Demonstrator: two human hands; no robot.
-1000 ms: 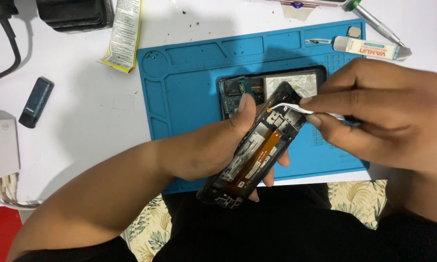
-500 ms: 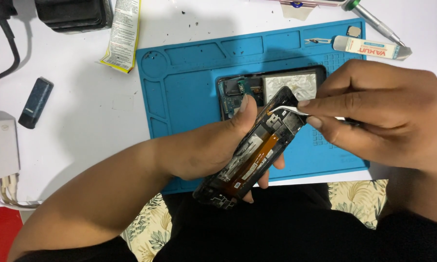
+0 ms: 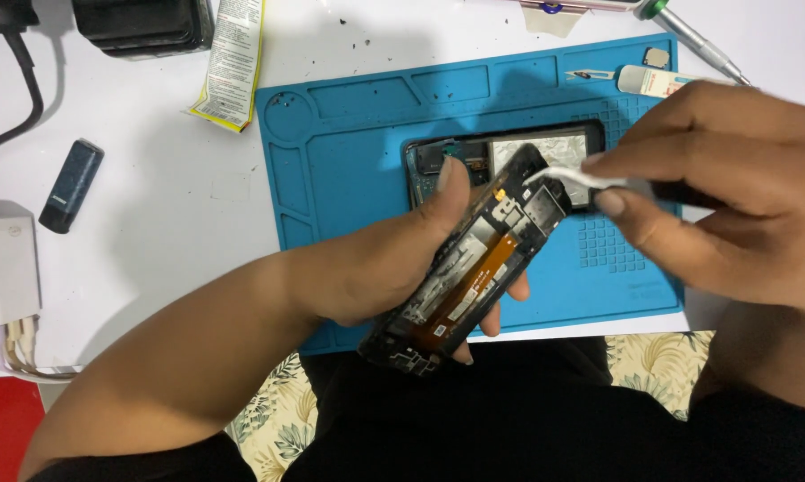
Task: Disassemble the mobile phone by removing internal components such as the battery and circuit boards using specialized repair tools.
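- While my left hand (image 3: 375, 268) grips the phone frame (image 3: 469, 259) from underneath, thumb pressed on its upper edge and fingertips poking out along the lower edge, my right hand (image 3: 733, 187) is pinched shut on a small white tool (image 3: 567, 176), some kind of swab or plastic pick, can't really tell which.
- Where it's at: the frame is off the mat, held up in the air over the near edge of the blue work mat (image 3: 349, 134), about in the middle of my view.
- Progress, as far as I can judge: the phone is already split apart. The other half (image 3: 509, 156), with its silvery panel showing, lies flat on the mat just behind the frame, toward 12 o'clock.
- The frame's inside faces up at me: bare metal plates, an orange ribbon cable (image 3: 474, 277) running down the middle, little connectors.
- The white tip touches the frame's top end, so my guess is I'm partway through cleaning or prying up there. Nothing looks put back together yet.
- Direction: the long axis runs diagonally, bottom end toward 7 o'clock near my lap, top end toward 1 o'clock where the tool meets it.
- Other stuff lying around: a screwdriver (image 3: 688, 31) and a small glue tube (image 3: 657, 80) at the mat's far right corner, a dark little stick (image 3: 70, 185) over at 9 o'clock on the white table (image 3: 170, 205).
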